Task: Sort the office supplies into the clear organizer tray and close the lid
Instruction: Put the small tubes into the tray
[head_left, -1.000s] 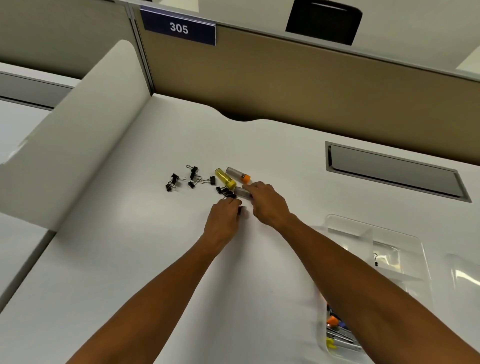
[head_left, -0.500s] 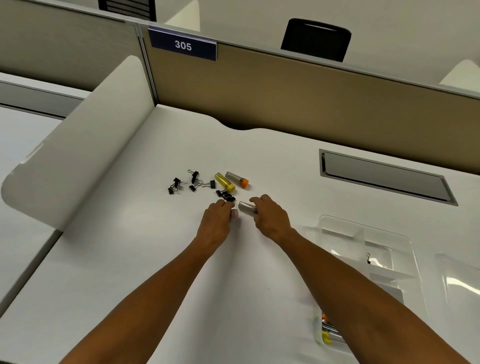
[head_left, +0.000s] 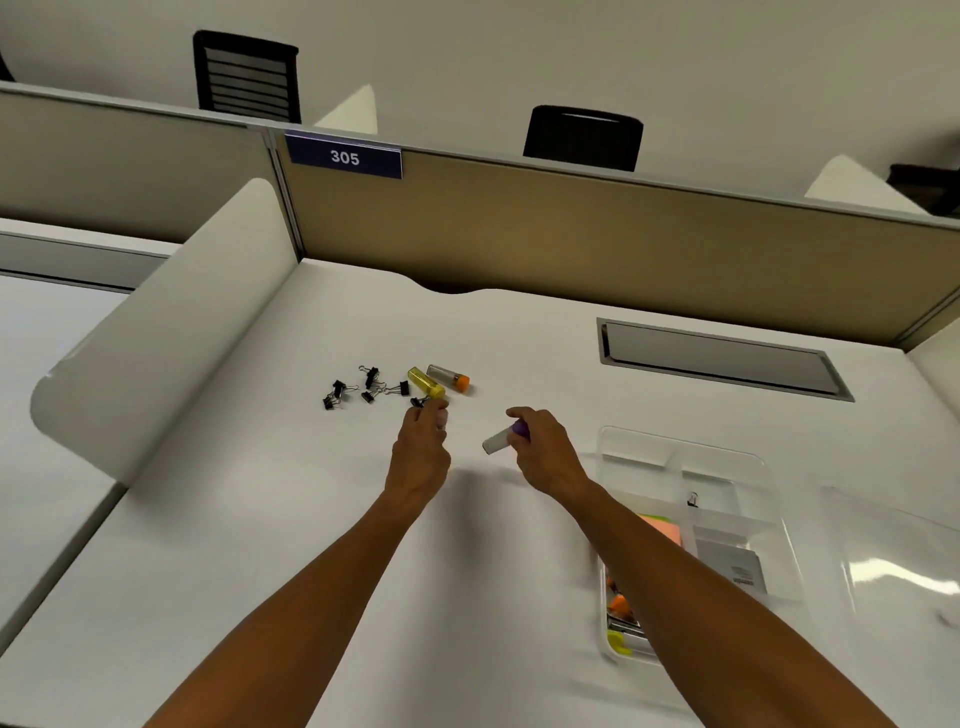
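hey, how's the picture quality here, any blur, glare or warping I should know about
Head view: wide-angle warping bows the partition and desk edges; glare streaks on the clear lid at right; slight motion blur on the left hand and the purple-capped tube held by the right hand; soft, even lighting with faint shadows.

A blue partition sign (head_left: 344, 156) reads "305".

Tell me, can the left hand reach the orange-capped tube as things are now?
Probably yes. The left hand is near the orange-capped tube, but the yellow tube lies between them, and its fingers already pinch a binder clip.
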